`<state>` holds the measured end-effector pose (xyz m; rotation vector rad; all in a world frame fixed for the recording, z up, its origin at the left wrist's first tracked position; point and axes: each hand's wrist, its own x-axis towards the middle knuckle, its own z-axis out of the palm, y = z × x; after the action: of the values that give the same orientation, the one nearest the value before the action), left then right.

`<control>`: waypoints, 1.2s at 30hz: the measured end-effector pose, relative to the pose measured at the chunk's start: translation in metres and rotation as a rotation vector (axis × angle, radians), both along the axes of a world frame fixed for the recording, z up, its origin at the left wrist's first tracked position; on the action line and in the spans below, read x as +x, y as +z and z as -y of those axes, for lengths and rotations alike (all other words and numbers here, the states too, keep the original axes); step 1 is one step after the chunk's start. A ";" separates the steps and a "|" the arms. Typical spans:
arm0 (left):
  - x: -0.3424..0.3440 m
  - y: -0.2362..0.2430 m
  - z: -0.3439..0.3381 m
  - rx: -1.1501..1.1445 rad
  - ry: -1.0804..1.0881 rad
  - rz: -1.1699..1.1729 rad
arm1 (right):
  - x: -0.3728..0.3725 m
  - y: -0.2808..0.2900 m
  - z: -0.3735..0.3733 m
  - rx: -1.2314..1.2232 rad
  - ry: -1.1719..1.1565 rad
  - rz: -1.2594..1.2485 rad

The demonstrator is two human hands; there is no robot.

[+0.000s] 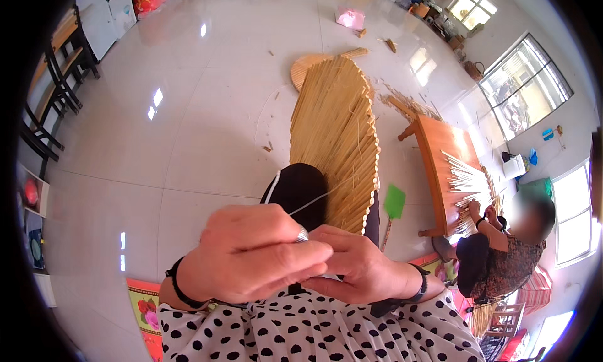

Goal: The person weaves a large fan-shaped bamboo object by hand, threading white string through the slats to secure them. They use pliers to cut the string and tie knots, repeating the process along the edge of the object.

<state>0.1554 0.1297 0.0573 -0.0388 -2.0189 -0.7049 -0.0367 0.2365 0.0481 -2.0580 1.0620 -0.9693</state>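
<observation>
My left hand (257, 255) and my right hand (361, 264) meet in front of my body, fingers closed and fingertips touching. A white string (314, 202) runs from the straw panel's side over my dark knee to the fingers of my left hand. A small silvery metal band (302, 234) shows between the hands. What the fingertips of my right hand pinch is hidden. Beyond the hands, a long panel of straw stalks (330, 117), bound side by side, leans away from my lap. Its right edge shows a row of cut stalk ends.
A round woven mat (301, 73) lies behind the panel. At right, a co-worker (509, 255) handles pale stalks (468, 177) on a low wooden table (433, 155). A green fly swatter (394, 202) is beside my right knee. Dark-framed chairs (59, 79) line the left.
</observation>
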 end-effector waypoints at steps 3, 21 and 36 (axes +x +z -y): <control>0.011 0.010 0.001 0.007 -0.003 0.008 | -0.001 0.009 -0.003 0.029 -0.095 -0.001; 0.034 0.013 0.009 -0.038 0.212 0.067 | -0.008 0.037 -0.002 0.023 0.065 0.328; 0.017 -0.013 0.010 0.239 0.726 -0.239 | -0.009 0.057 -0.015 0.076 -0.235 0.558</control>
<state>0.1729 0.1198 0.0441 0.6838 -1.5453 -0.4351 -0.0461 0.2516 0.1048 -1.4834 1.0206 -1.4842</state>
